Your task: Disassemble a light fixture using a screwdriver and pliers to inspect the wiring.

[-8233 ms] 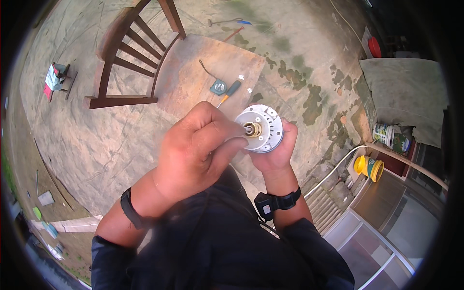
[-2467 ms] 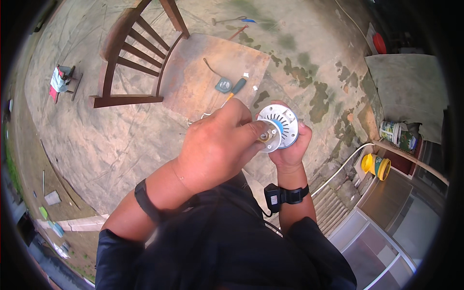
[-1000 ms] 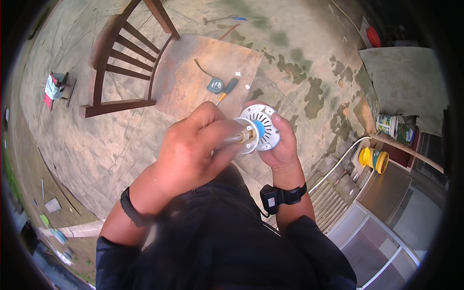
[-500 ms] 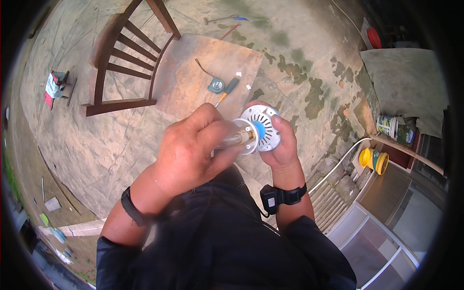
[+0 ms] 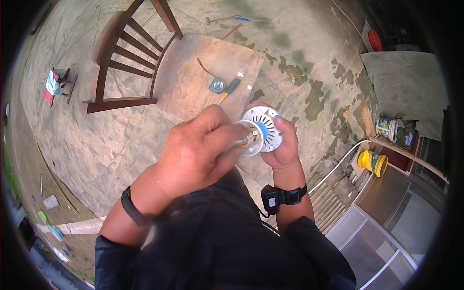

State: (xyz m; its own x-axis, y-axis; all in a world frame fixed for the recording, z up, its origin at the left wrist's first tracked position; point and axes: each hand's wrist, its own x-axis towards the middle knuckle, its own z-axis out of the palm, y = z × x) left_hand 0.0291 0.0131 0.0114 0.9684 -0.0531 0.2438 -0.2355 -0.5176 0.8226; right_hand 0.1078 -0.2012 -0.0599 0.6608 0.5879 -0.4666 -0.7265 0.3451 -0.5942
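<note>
My right hand (image 5: 284,153) grips a round white vented fitting (image 5: 273,129) by its rim, thumb on the outer edge. A blue ring marks the fitting's centre, and a white, partly see-through cup (image 5: 256,149) stands out from it toward the left. Brass-coloured metal shows inside the cup. My left hand (image 5: 193,150) is closed at the cup's mouth, its fingertips smeared by motion. Whatever those fingers pinch is hidden. Just beyond, a screwdriver (image 5: 232,87) and a tape measure (image 5: 217,85) lie on the seat of a wooden chair (image 5: 188,63).
The chair's slatted back (image 5: 102,63) rises on the left. A small stand (image 5: 57,83) draped with cloth is farther left. On the right are a yellow bucket (image 5: 369,160), a white hose (image 5: 336,170) and a framed glass panel (image 5: 372,241). A hammer (image 5: 222,19) lies on the ground.
My left fingers have moved slightly at the cup's mouth, and the clear tube-like piece seen there before is now mostly hidden. The right hand keeps its hold on the fitting.
</note>
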